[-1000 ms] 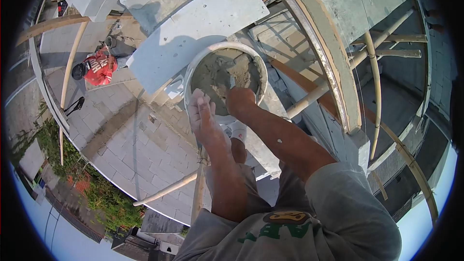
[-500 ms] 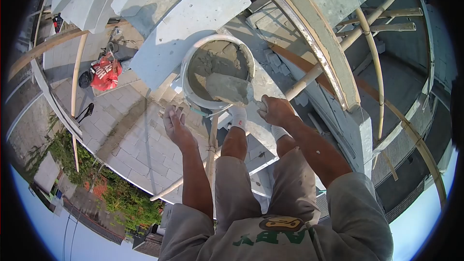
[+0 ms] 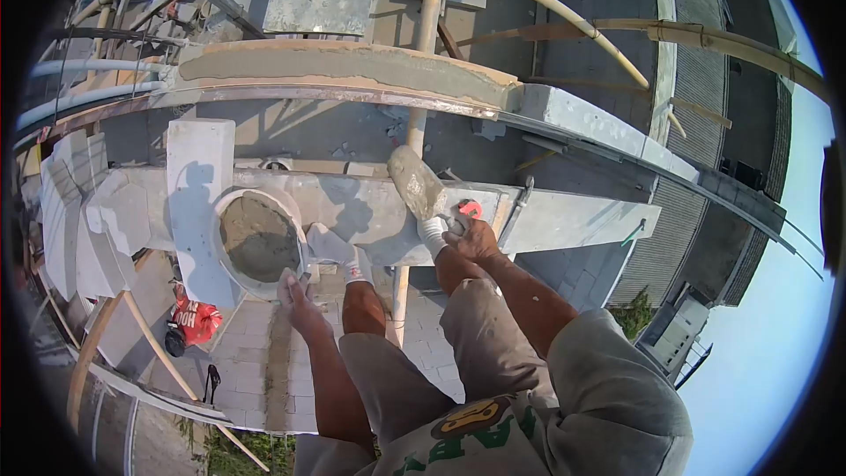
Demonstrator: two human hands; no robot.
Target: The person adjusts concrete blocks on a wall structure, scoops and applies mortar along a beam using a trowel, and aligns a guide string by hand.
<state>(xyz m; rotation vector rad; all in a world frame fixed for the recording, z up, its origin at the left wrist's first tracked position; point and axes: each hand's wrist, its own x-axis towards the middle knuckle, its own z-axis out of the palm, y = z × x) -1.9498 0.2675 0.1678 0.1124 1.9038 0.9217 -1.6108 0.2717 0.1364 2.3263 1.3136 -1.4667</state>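
Note:
My right hand (image 3: pixel 474 240) is closed round the handle of a trowel (image 3: pixel 416 183). Wet grey mortar covers the broad blade, which points up and left over the concrete ledge, beside my white-socked foot (image 3: pixel 433 235). At the near rim of the round bucket (image 3: pixel 297 222), my left hand (image 3: pixel 302 301) has its fingers closed on the edge. Grey mortar (image 3: pixel 258 238) fills much of the bucket. A small red object (image 3: pixel 470 209) lies just beyond my right hand, partly hidden by it.
Bamboo poles (image 3: pixel 429 9) cross beyond the ledge (image 3: pixel 573 220) I stand on. A curved, mortar-coated form (image 3: pixel 335 66) spans ahead. Pale blocks (image 3: pixel 119 211) are stacked left; a long block (image 3: pixel 201 176) lies beside the bucket. A person in red (image 3: pixel 196 319) is lower left, over paving.
The view has swung right, placing the bucket farther left. My right hand has moved from the bucket to beside my foot with the loaded trowel. My left hand has come to the rim.

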